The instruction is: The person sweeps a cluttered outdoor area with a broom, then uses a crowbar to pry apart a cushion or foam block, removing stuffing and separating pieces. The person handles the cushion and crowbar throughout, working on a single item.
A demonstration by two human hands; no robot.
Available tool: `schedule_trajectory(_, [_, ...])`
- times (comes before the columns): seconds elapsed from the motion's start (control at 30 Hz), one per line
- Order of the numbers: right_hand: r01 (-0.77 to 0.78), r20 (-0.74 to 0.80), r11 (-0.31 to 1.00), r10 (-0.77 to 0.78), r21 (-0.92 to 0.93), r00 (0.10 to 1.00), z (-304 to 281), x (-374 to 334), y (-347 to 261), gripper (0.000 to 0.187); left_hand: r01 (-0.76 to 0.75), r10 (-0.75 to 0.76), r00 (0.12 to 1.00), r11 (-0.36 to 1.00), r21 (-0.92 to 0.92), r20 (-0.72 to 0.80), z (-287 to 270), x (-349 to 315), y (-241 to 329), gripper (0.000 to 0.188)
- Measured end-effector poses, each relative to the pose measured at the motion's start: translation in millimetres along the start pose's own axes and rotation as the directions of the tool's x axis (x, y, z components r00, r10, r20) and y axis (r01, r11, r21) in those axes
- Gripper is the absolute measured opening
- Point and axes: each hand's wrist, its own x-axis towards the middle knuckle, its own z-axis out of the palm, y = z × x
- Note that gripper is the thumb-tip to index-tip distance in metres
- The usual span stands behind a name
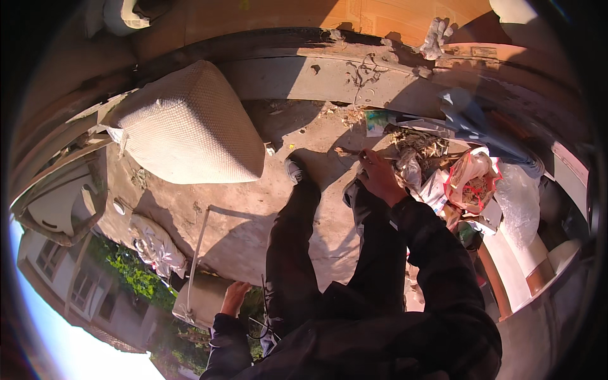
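Note:
My right hand (382,180) is closed in front of my right knee, around what looks like a thin brown stick (347,152). The stick's tip points left over the concrete floor; the rest is hidden by my fingers. Low on the left, my left hand (235,297) has its fingers curled in beside a tan, box-shaped thing (204,296) with a thin pale rod (198,244) rising from it. What the left fingers hold, if anything, cannot be made out. Just right of my right hand lie a crumpled plastic bag (410,170) and a heap of dry plant scraps (423,143).
A large, full woven sack (190,130) stands at the far left. To the right is an open red-and-white bag (472,180) of scraps, beside clear plastic wrap (518,206). A crumpled white sack (156,244) lies left. A work glove (437,38) rests on the far ledge (304,77).

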Motion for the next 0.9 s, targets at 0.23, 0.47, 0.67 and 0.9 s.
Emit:
schedule_trajectory(0.23, [0.173,-0.16,0.953,-0.136,0.247,0.978,-69,-97,-98,0.059,-0.497,0.528,0.846,0.831,0.25,-0.071,-5,-28,143,0.037])
schedule_trajectory(0.47, [0.286,-0.178,0.956,-0.271,0.063,0.946,-102,-136,-197,0.07,-0.61,0.611,0.783,0.791,-0.048,0.115,46,-122,241,0.048])
schedule_trajectory(0.67, [0.405,-0.253,0.914,-0.396,-0.016,0.883,-121,-153,-254,0.056,-0.248,0.445,0.838,0.825,-0.507,0.314,74,-160,254,0.046])
schedule_trajectory(0.9, [0.437,-0.147,0.894,-0.447,-0.101,0.882,-120,-165,-259,0.053,-0.255,0.577,0.719,0.738,-0.625,0.387,78,-158,225,0.028])
